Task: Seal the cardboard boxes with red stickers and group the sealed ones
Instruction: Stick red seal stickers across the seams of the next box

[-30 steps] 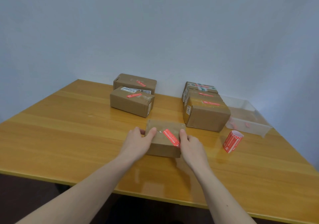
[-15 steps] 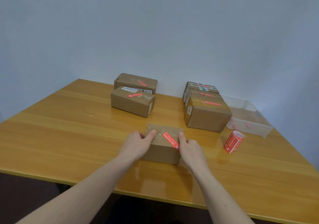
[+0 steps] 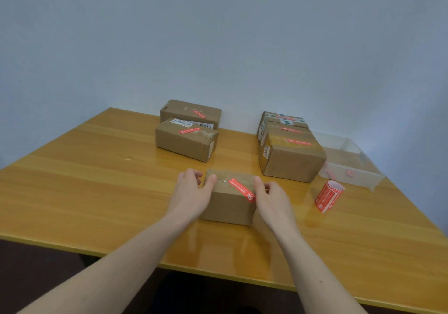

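Near the front middle of the bench (image 3: 72, 192), a small box (image 3: 229, 200) sits flat on the wood, held between both hands. Left hand (image 3: 191, 196) grips the box's left end, thumb lying on the top edge, fingers (image 3: 195, 174) curled round the far left corner. Right hand (image 3: 274, 201) grips the right end, thumb on the top by the sticker's lower tip, other fingers bent down the right side, mostly hidden. Red sticker (image 3: 242, 189) runs diagonally across the box top and folds over the right front edge, touching the right thumb. Back left: two boxes (image 3: 186, 139) one behind the other, each with a red sticker on top, touching or nearly so. Back right: a row of stickered boxes (image 3: 291, 158) packed together, count unclear. Sticker roll (image 3: 329, 196) stands tilted right of the held box, apart from it. Clear tray (image 3: 351, 168) at the far right edge, just beside the right group, a few red scraps inside.
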